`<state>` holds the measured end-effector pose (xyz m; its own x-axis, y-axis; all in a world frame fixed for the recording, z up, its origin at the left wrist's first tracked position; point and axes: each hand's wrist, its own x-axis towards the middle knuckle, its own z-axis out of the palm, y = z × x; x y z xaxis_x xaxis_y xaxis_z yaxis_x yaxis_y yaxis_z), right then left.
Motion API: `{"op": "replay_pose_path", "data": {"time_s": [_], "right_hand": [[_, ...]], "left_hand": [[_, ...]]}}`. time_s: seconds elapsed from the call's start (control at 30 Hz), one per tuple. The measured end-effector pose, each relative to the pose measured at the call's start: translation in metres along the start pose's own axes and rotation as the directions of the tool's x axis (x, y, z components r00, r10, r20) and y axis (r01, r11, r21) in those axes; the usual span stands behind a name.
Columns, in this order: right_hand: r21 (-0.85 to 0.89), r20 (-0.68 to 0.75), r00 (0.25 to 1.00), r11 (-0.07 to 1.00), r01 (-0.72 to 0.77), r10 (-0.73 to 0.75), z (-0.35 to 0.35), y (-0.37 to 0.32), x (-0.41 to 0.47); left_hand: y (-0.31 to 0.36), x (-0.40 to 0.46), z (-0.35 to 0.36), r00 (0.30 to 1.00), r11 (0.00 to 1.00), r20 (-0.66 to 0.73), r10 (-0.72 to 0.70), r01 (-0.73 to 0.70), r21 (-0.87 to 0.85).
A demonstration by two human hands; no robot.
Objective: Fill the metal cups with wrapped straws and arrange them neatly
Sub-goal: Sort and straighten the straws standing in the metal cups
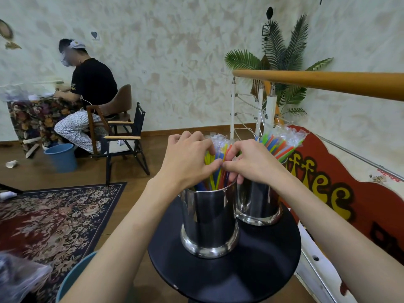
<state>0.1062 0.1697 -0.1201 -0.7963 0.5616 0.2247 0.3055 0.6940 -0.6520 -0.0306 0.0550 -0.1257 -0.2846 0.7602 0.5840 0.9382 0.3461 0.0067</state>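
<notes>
Both hands, left hand (188,156) and right hand (251,160), pinch straws (213,169) in the near cup (209,217) on the table (225,272); pulling sideways could tip it against the full far cup (258,202).

Two bare forearms, no sleeves in sight, no watch or rings showing on the left hand (185,158) or right hand (251,159).
</notes>
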Motion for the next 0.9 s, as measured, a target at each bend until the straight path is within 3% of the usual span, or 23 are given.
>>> {"op": "replay_pose_path", "data": {"time_s": [0.2,0.47,0.57,0.73,0.9], "right_hand": [[0.012,0.02,1.0,1.0,0.007,-0.007,-0.0001,-0.0006,-0.0012],[0.003,0.024,1.0,1.0,-0.018,0.018,0.0022,0.0014,0.0011],[0.006,0.014,1.0,1.0,-0.016,0.016,0.0036,0.0018,0.0015],[0.011,-0.008,1.0,1.0,-0.003,0.003,0.0056,0.0024,0.0021],[-0.036,-0.032,0.999,0.999,0.037,-0.039,0.0074,0.0028,0.0021]], "left_hand": [[0.0009,0.0057,0.0058,0.999,0.999,-0.02,-0.035,0.035,0.019],[0.0009,0.0031,0.0091,0.985,0.998,-0.159,-0.059,0.055,-0.03],[0.002,0.0025,0.0081,0.98,0.998,-0.197,-0.027,0.038,0.048],[0.0038,0.0015,0.0058,0.991,0.99,-0.119,0.057,-0.04,0.137],[0.0032,0.0021,0.0098,0.995,0.999,-0.084,-0.046,0.049,0.024]]}}
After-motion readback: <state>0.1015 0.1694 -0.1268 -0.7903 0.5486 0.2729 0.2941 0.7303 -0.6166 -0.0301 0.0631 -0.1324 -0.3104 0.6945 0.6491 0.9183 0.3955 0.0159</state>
